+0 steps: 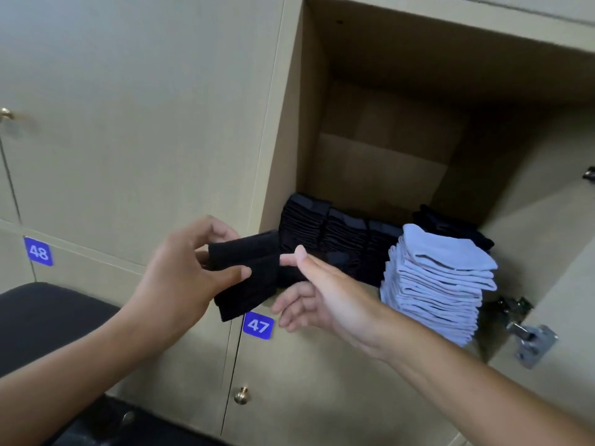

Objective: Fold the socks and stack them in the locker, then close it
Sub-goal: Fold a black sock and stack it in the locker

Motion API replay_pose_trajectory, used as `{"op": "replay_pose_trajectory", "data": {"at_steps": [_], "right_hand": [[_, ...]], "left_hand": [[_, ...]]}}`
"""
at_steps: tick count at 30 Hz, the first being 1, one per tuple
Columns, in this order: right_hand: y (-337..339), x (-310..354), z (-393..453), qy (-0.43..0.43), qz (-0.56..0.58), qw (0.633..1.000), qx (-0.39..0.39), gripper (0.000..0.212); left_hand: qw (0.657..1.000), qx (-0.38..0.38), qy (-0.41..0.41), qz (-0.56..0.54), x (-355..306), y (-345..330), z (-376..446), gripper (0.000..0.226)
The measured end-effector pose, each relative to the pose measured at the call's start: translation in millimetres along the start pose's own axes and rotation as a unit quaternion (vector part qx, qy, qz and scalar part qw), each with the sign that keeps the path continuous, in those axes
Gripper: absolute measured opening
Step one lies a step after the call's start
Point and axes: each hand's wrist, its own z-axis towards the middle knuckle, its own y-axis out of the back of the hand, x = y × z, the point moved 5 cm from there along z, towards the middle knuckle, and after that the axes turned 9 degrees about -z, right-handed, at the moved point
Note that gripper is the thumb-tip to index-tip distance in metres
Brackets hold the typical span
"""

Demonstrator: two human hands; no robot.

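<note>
My left hand (180, 272) grips a folded black sock (248, 278) in front of the open locker (386, 169), thumb on its near face. My right hand (322, 297) is beside it with straight fingers, its index tip touching the sock's right edge. Inside the locker, stacks of folded black socks (325, 236) stand in a row at the left and middle. A tall stack of folded light blue socks (441, 284) stands at the front right. More dark socks (450, 226) lie behind the blue stack.
The locker's open door (547, 252) hangs at the right with metal hinges (531, 342). Shut lockers with labels 48 (38, 252) and 47 (257, 325) and brass knobs (240, 395) surround it. A black padded seat (48, 320) is at the lower left.
</note>
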Motion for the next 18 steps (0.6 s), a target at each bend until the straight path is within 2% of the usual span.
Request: {"op": "replay_pose_trajectory", "data": {"at_steps": [2,4,6,8,10,13,18], "right_hand": [[-4.6,-3.7,-2.4,-0.023,0.077,0.996,0.031,0.058],[-3.4,-7.5,-1.1,-0.025,0.12,0.992,0.029,0.063],[3.9,-9.1,1.0,-0.01,0.146,0.989,-0.004,0.055],[14.1,-7.7,1.8,0.015,0.159,0.986,-0.044,0.035],[24.6,-8.5,3.3,0.034,0.15,0.985,-0.077,0.024],[36.5,-10.2,4.0,0.05,0.127,0.983,-0.124,0.025],[53.8,-17.4,5.5,0.053,0.042,0.976,-0.205,0.015]], "left_hand": [[0.999,0.028,-0.024,0.02,-5.0,-6.2,-1.8,0.032],[0.995,0.057,-0.054,0.06,-8.8,-13.3,-3.6,0.032],[0.988,0.091,-0.073,0.105,-9.2,-20.3,-6.3,0.033],[0.981,0.118,-0.07,0.136,-6.7,-24.3,-8.5,0.036],[0.978,0.124,-0.063,0.153,-3.1,-24.1,-8.8,0.041],[0.979,0.11,-0.061,0.159,1.1,-21.3,-5.7,0.039],[0.979,0.082,-0.083,0.168,7.6,-16.2,0.6,0.011]]}}
